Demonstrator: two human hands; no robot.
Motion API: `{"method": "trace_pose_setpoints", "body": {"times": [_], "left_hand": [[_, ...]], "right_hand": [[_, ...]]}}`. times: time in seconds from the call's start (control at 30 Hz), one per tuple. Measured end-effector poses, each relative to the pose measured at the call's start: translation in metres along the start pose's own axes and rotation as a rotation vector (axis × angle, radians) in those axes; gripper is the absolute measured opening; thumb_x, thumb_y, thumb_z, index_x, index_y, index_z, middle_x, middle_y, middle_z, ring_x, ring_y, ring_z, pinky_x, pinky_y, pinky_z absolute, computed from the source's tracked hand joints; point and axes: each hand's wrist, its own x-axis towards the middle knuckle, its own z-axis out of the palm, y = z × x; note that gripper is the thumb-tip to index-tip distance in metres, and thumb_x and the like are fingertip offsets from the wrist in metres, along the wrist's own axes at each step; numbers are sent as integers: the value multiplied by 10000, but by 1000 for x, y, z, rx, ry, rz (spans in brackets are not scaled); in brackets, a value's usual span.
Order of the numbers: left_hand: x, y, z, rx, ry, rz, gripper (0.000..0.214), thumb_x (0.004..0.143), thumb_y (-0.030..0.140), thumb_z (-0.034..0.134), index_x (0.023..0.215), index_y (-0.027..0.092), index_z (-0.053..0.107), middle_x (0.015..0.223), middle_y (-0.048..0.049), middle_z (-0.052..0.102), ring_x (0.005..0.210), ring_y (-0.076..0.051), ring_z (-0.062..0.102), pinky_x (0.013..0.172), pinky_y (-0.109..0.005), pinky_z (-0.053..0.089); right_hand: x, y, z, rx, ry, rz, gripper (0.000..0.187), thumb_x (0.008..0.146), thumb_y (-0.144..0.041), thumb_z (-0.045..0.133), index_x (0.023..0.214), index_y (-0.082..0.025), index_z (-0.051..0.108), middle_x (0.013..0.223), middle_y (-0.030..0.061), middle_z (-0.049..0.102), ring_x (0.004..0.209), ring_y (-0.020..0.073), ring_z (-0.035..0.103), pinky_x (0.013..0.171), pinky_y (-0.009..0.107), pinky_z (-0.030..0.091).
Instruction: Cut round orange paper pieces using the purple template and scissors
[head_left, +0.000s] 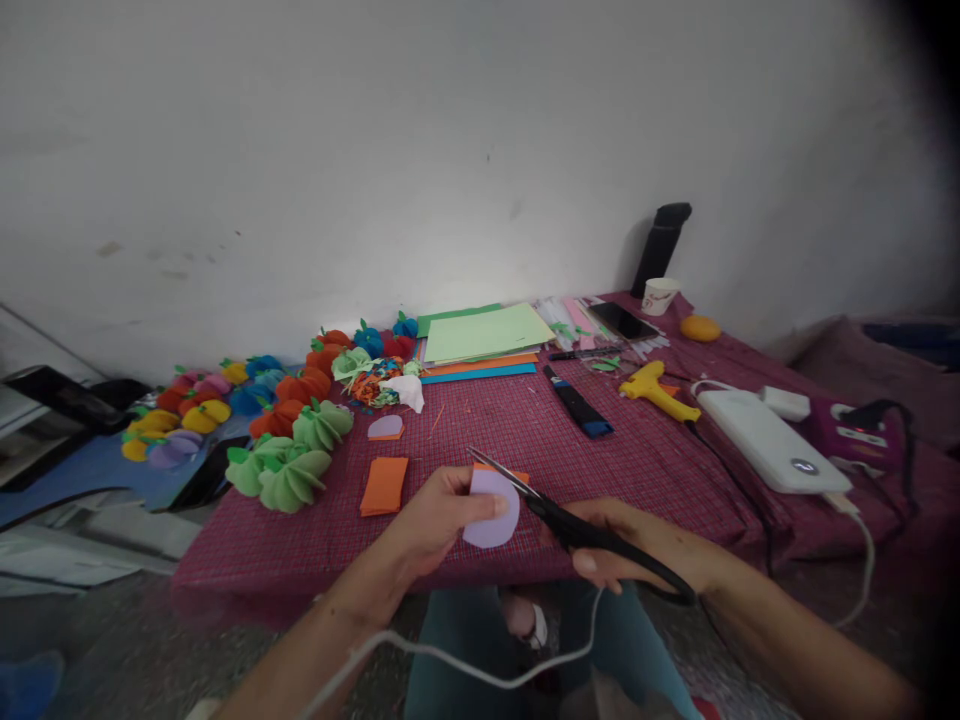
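Note:
My left hand (448, 505) pinches a rounded lilac paper piece (491, 522) together with orange paper (517, 474) behind it. My right hand (611, 540) is closed around the handles of black-handled scissors (555, 515). The scissor blades lie across the upper edge of the held papers, slightly apart at the tips. Left of my left hand, a stack of orange paper rectangles (385, 486) rests on the checked tablecloth (480, 420). Beyond that stack is a lilac half-round piece (385, 427) on top of orange paper.
Colourful paper pumpkins (289, 440) crowd the left side, beside a heap of paper scraps (379, 382). Coloured sheets (487, 335) lie at the back. To the right are a yellow glue gun (656, 390), a white power bank (772, 440), a paper cup (660, 296) and a black bottle (660, 248).

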Motion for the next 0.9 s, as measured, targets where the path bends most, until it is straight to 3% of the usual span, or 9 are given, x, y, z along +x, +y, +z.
{"method": "trace_pose_setpoints", "body": {"times": [0.27,0.57,0.9], "left_hand": [[-2,4,2,12,-21,-17,211,545,244,754,701,116,696,587,-16,621,497,-85,522,507,-212,382],[-3,5,1,24,-40,-55,243,515,244,763,709,113,701,584,-19,623,488,-86,516,511,-217,383],[-5,9,0,60,-85,-64,237,514,261,755,677,101,691,598,-28,626,486,-82,512,483,-198,358]], "right_hand": [[-2,0,-4,-20,-11,9,446,785,-481,551,1042,-116,543,615,-28,473,498,61,429,455,170,339],[-6,-9,-12,-48,-53,44,346,784,-463,559,843,-122,539,613,-30,456,515,62,430,459,171,328],[-9,-14,-17,-89,-77,74,403,752,-524,562,819,-127,538,596,-37,413,515,67,384,455,181,305]]}}
